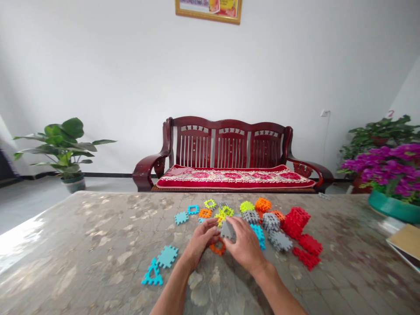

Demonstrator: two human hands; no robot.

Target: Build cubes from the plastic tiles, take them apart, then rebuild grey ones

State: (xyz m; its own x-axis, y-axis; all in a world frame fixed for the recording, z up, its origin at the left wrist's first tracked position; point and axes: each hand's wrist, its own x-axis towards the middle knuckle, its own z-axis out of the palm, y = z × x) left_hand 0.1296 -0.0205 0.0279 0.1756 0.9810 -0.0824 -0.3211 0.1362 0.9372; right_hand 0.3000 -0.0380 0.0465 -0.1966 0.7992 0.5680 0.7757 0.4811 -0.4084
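My right hand [245,243] is closed on a grey toothed building tile [227,231], pinched between thumb and fingers above the table. Close beside the tile's left side, my left hand [201,241] has its fingers apart and pointing towards it; whether they touch it is unclear. Under the hands lies an orange ring-shaped tile [217,248], partly covered. Just beyond are yellow-green tiles [225,212] and an orange tile [205,213]. To the left, a pale blue square tile [167,256] lies against a blue triangular frame tile [152,274].
Right of my hands are blue tiles [258,236], grey tiles [280,240] and a red tile stack [295,222]. A flower pot [393,205] and a notebook [407,243] stand at the table's [111,253] right. A wooden bench [229,146] is behind.
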